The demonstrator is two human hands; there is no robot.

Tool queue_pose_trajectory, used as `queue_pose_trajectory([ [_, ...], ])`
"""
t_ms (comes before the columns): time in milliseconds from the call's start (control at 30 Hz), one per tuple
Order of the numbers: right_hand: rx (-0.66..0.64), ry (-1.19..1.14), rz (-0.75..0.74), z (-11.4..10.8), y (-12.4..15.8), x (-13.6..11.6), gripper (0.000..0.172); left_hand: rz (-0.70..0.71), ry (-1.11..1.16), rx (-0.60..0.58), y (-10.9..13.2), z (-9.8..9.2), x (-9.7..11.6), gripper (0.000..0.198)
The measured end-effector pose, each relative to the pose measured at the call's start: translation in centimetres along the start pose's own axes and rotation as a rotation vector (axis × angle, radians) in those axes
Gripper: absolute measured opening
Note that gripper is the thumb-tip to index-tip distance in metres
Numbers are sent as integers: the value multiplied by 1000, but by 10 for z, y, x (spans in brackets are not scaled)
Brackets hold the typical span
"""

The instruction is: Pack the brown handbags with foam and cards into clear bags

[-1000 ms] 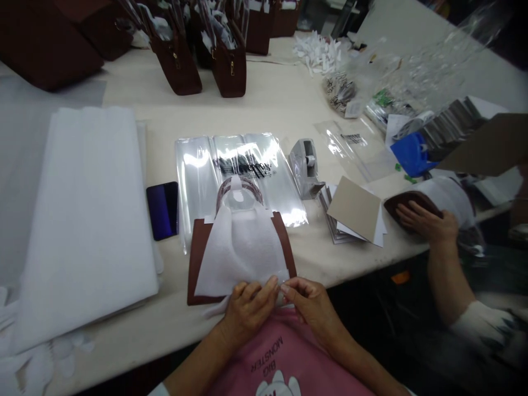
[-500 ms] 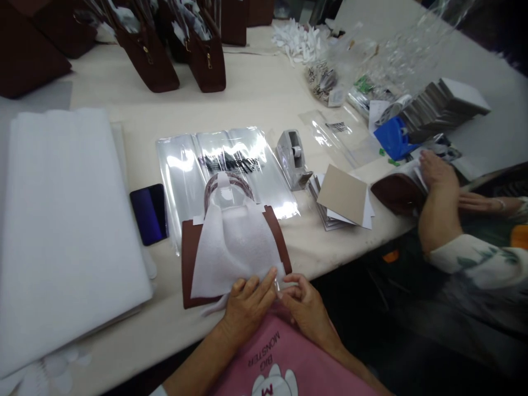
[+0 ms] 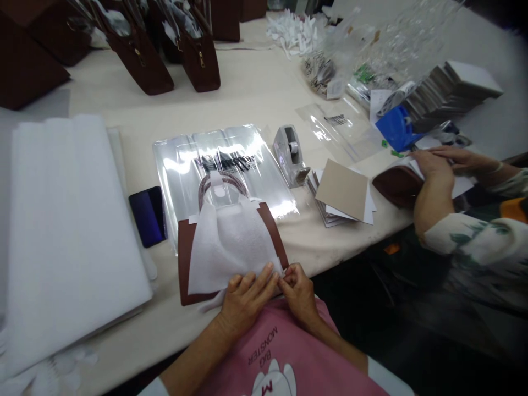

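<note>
A brown handbag [image 3: 185,258] lies at the table's front edge, its handles [image 3: 226,179] wrapped. White foam sheet [image 3: 233,245] covers most of its upper face. Flat on the lower edge of this sheet rests my left hand [image 3: 249,297], fingers stretched out. My right hand [image 3: 299,291] is closed in a pinch at the bag's lower right corner, beside the left fingertips. What sits between its fingers is too small to make out. Under the top of the bag lie clear printed plastic bags [image 3: 177,165].
A tape dispenser [image 3: 289,154], cardboard pieces [image 3: 342,190] and a phone [image 3: 147,216] lie around the bag. White foam sheets [image 3: 74,236] are stacked at left. Brown handbags [image 3: 202,63] stand behind. A co-worker's hand [image 3: 433,168] is on another brown bag [image 3: 396,187] at right.
My right hand has drawn its fingers together against the bag's corner; a shiny clear strip seen there earlier is now hidden. The left hand stays on the foam. The co-worker's hands have shifted.
</note>
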State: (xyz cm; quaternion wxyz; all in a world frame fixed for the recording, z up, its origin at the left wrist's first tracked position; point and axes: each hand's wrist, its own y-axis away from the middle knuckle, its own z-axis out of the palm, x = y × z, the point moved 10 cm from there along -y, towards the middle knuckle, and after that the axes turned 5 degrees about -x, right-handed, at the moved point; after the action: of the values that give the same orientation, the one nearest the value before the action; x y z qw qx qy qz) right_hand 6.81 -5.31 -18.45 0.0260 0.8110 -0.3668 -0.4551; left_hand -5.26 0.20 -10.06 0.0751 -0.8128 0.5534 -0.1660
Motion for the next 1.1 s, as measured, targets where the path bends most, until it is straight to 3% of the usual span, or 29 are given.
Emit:
queue_pose_trajectory([
  [100, -3, 199, -98, -8, -9, 1, 10, 24, -18, 7, 5, 1, 5, 26],
  [200, 14, 289, -166, -34, -16, -15, 4, 25, -21, 25, 4, -4, 9, 17],
  [267, 138, 345, -321, -57, -15, -55, 9, 3, -20, 28, -1, -10, 7, 12],
  [333, 230, 305, -605, -65, -2, -112, 13, -1, -6, 54, -1, -21, 3, 11],
  [433, 86, 193, -994, -29, 29, -181, 26, -64, 40, 237, 26, -56, -8, 16],
  [500, -73, 220, -1116, 11, 45, -201, 40, -266, 64, 403, 65, -78, -27, 21],
  [600, -159, 349, -1213, 57, 59, -207, 63, -636, 109, 466, 124, -82, -58, 34],
  [667, -107, 437, -1223, 71, 60, -207, 69, -748, 148, 408, 139, -72, -68, 39],
  [733, -50, 504, -1198, 78, 55, -209, 70, -778, 125, 409, 140, -71, -74, 29],
  [833, -42, 548, -1197, 83, 52, -214, 65, -735, 83, 467, 129, -81, -82, 14],
  [1000, -81, 417, -1245, 75, 55, -216, 54, -447, 312, 327, 104, -75, -84, 15],
  [1100, -131, 277, -1115, 61, 43, -213, 45, -399, 322, 357, 98, -77, -86, 9],
])
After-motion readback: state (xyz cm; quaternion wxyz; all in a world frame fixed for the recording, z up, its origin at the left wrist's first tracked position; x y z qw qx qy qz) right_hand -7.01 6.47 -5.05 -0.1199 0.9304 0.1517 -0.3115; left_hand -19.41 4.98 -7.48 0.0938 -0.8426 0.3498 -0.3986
